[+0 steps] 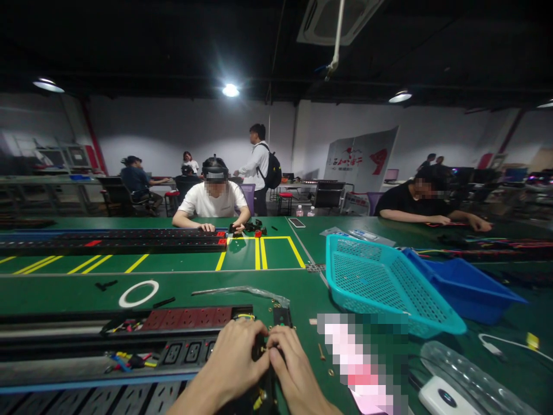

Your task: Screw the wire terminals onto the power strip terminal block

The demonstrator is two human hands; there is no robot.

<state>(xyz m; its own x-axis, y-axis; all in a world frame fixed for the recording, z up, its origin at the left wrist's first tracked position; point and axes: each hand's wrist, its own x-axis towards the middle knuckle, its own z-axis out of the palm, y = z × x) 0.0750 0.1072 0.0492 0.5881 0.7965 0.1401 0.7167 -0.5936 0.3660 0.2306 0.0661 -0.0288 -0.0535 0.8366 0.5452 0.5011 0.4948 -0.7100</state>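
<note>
1. Room: I am viewing a wide hall from afar, with a long green bench (298,294) running across the foreground and people working at its far side.
2. Left hand (231,363): I am seeing it curled, its fingertips pinching in toward the right hand.
3. Right hand (294,369): I am seeing it curled the same way, gripping from the other side. Both hands are closing on a small dark fitting (264,346), too hidden to identify.
4. Work in hand: the fingers are working that fitting at the end of a black housing (276,316), which is lying on the bench beside a power strip (185,318).
5. Loose items: a brass screw (322,351) is lying just right of the hands.
6. Containers: a teal basket (380,282) is resting against a blue bin (466,282).
7. Others: a co-worker (213,199) is leaning over the far bench, both hands on it.
</note>
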